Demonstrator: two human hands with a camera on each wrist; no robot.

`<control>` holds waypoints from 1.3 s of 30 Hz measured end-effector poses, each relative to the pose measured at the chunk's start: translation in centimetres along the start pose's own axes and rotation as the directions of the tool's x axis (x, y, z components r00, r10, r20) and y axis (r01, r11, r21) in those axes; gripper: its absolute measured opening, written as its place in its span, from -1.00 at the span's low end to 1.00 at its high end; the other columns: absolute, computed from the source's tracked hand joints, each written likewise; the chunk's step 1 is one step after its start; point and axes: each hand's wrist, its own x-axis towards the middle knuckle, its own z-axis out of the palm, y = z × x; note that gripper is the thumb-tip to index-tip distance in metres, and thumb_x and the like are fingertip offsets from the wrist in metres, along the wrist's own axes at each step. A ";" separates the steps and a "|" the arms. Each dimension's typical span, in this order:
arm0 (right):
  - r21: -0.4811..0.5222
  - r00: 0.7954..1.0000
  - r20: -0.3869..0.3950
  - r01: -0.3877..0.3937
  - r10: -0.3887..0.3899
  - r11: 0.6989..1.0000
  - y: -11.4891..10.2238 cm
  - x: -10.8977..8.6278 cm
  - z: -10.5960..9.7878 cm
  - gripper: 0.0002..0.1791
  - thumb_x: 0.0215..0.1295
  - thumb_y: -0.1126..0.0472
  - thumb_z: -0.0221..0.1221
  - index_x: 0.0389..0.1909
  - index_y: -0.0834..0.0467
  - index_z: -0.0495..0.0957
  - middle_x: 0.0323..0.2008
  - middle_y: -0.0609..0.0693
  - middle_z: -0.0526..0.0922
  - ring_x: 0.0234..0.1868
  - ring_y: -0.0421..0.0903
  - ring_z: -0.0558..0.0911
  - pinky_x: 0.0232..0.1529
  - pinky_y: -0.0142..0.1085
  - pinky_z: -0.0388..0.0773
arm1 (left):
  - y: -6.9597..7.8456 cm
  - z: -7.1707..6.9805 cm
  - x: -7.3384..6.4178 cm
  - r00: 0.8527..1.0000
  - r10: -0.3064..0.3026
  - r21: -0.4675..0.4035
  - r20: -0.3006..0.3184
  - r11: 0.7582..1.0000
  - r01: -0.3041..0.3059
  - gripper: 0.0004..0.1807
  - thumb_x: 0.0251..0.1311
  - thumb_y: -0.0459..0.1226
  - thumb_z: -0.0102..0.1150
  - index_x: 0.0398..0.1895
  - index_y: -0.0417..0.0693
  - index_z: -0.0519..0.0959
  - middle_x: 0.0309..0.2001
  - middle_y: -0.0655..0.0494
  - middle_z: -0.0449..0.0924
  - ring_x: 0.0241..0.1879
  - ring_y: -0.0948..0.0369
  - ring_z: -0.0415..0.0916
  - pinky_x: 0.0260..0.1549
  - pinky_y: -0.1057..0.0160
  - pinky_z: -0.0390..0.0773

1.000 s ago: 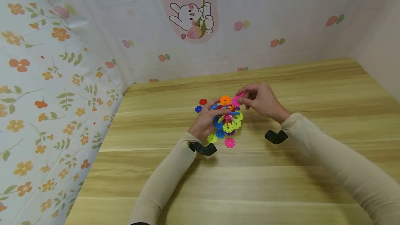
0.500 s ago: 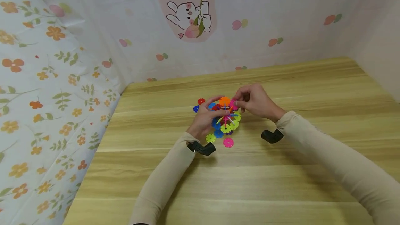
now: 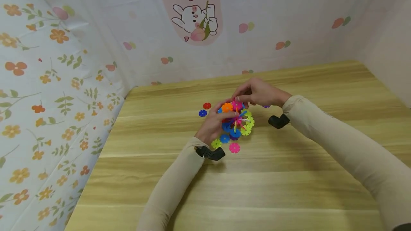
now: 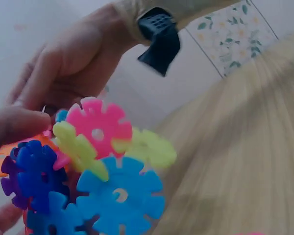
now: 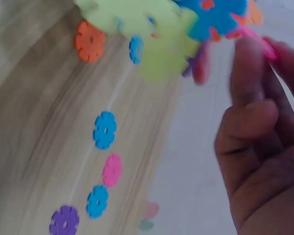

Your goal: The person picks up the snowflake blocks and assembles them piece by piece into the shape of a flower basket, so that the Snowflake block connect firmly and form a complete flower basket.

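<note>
In the head view my left hand (image 3: 212,123) grips a round cluster of interlocking notched plastic discs (image 3: 235,133), its thumb across the near side. The cluster is blue, yellow-green, orange, pink and purple. My right hand (image 3: 263,93) reaches over from the right and pinches a pink disc (image 3: 237,105) at the cluster's far top edge. The right wrist view shows that pink disc (image 5: 262,43) edge-on between thumb and finger, right at a blue disc (image 5: 213,19) of the cluster. In the left wrist view my left thumb (image 4: 17,126) lies against the cluster, whose blue disc (image 4: 120,196) faces the camera.
Loose discs lie on the wooden table (image 3: 257,188): a red one (image 3: 207,106), a dark blue one (image 3: 202,113), a yellow-green one (image 3: 216,143) and a pink one (image 3: 234,148). Several more lie beyond my right hand, including a purple disc (image 5: 64,223). Printed cloth (image 3: 141,24) hangs behind.
My right hand has moved left and brought the pink disc in against the cluster beside the orange one. The cluster has turned in my left hand, a blue disc now facing the near side.
</note>
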 end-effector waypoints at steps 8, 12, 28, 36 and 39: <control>-0.371 0.955 -0.174 -0.289 0.239 0.883 4.7 -1.4 -0.5 -0.68 0.31 0.27 0.23 0.00 0.39 0.62 -0.14 0.31 0.70 -0.18 0.16 0.67 -0.08 0.06 0.63 | -0.3 -0.6 -0.4 0.996 0.089 -0.004 0.015 0.996 -0.089 -0.49 0.33 -0.41 0.20 0.30 0.16 0.49 -0.02 0.07 0.56 -0.09 0.21 0.63 0.01 0.23 0.67; -0.461 0.938 -0.216 -0.344 0.273 0.818 6.8 -1.8 0.6 -0.58 0.25 0.28 0.28 0.07 0.43 0.55 -0.16 0.32 0.70 -0.18 0.16 0.66 -0.02 0.12 0.62 | -0.2 -0.8 -0.8 0.994 0.101 0.021 0.039 0.995 -0.102 -0.45 0.36 -0.37 0.18 0.33 0.30 0.46 -0.14 0.05 0.61 -0.02 0.19 0.63 0.09 0.12 0.65; -0.181 0.967 -0.152 -0.228 0.202 0.957 6.0 -3.1 0.2 -0.88 0.35 0.38 0.17 -0.24 0.21 0.68 -0.42 0.09 0.63 -0.45 -0.10 0.49 -0.41 -0.30 0.44 | 0.3 -1.0 -1.3 0.987 0.130 0.053 0.099 0.989 -0.136 -0.48 0.42 -0.31 0.13 0.39 0.29 0.42 0.18 0.03 0.47 0.13 0.13 0.54 0.16 -0.05 0.60; 0.215 0.972 -0.107 -0.181 0.207 0.960 2.0 -4.1 2.2 -0.75 0.49 0.35 0.02 0.09 0.32 0.51 -0.29 0.16 0.55 -0.37 -0.08 0.57 -0.29 -0.22 0.68 | 0.0 -0.7 -1.0 0.992 0.110 -0.003 0.061 0.994 -0.110 -0.84 0.42 -0.27 0.12 0.01 0.05 0.54 -0.09 0.15 0.57 -0.08 0.21 0.61 -0.09 0.22 0.71; 0.436 0.963 -0.063 -0.209 0.261 0.875 2.0 -4.4 3.3 -0.68 0.53 0.34 -0.03 0.21 0.37 0.39 -0.19 0.07 0.57 -0.16 -0.13 0.67 0.02 -0.13 0.71 | -0.3 -0.4 -0.8 0.990 0.128 -0.027 0.057 0.992 -0.127 -0.84 0.44 -0.28 0.09 0.01 0.04 0.54 -0.13 0.15 0.60 -0.16 0.24 0.64 -0.16 0.27 0.72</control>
